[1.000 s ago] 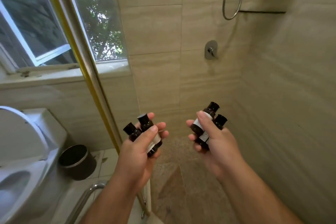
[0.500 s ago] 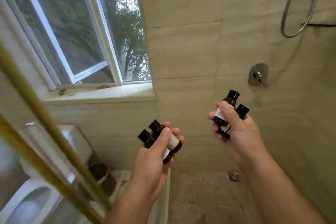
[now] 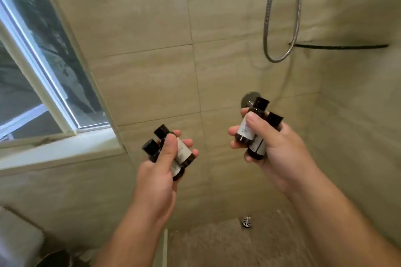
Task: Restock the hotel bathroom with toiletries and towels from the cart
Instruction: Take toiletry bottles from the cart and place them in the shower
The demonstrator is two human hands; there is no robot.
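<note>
My left hand (image 3: 161,171) is shut on two small dark toiletry bottles (image 3: 183,154) with black caps and white labels, held at chest height in the middle of the view. My right hand (image 3: 280,149) grips two more such bottles (image 3: 251,125), raised a little higher and nearer the shower wall. The top bottle's cap sits just in front of the round shower valve (image 3: 247,98). Both pairs point up and away from me.
Beige tiled shower walls surround me. A metal shower hose (image 3: 268,34) loops down at upper right beside a thin dark wall shelf (image 3: 340,46). A window (image 3: 39,84) with a sill is at left. A floor drain (image 3: 246,221) lies below.
The view has swung right and further into the shower; the glass door frame and toilet have left view. Both hands with their bottles have risen slightly towards the valve wall.
</note>
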